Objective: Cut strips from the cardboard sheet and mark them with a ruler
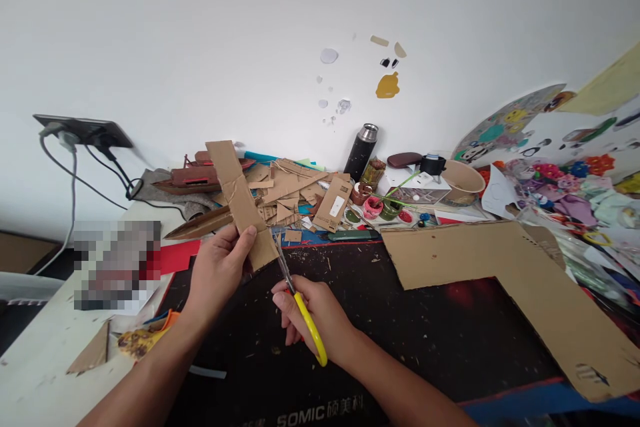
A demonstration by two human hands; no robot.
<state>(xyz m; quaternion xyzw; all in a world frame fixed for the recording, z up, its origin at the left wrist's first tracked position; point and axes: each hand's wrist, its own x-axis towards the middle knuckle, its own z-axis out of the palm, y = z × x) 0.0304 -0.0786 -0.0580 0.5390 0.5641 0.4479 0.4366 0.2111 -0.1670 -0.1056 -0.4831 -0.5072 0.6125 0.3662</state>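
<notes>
- left hand [219,271] was closed on a long cardboard strip [240,203] — thumb on the near face, fingers behind, grip near the strip's lower end.
- strip was held up off the desk, tilted so its top leaned left, lower end just above the black desk mat [425,340].
- right hand [315,320] was wrapped round the yellow-handled scissors [300,300], fingers through the loops.
- scissor blades pointed up and left, tips touching the strip's lower right edge just beside the left thumb; how far apart the blades were, couldn't tell.
- big l-shaped cardboard piece [525,273] lay flat on the mat, well to the right of both hands.
- heap of cardboard offcuts [290,193] sat behind the strip, against the wall.
- black flask [361,150] stood upright right of the heap, paint pots [373,207] near it.
- power strip [83,130] with cables at far left.
</notes>
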